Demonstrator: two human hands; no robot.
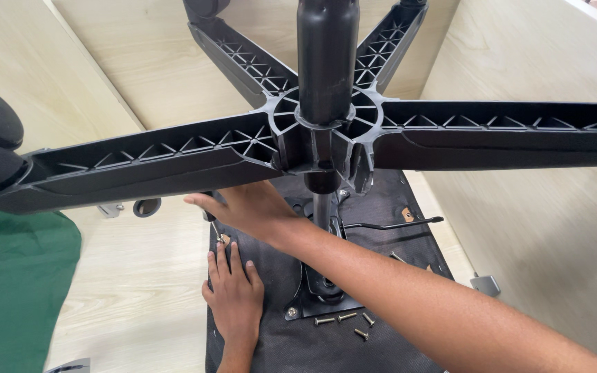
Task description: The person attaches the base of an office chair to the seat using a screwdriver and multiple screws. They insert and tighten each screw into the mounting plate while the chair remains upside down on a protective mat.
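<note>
Fastening stage, lower centre: my left hand (235, 293) flat, fingers spread, on seat underside (381, 207); right hand (247, 207) grip hidden. Next: seat screw (221, 239) squarely.

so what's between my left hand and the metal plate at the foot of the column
In the head view, only bare black seat underside lies between the left hand and the metal plate; the loose screws sit below the plate.

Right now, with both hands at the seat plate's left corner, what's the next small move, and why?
Probably finish seating that screw first. The left hand lies flat on the black seat underside just below it, and the right hand reaches over it. Four loose screws lie by the plate.
</note>
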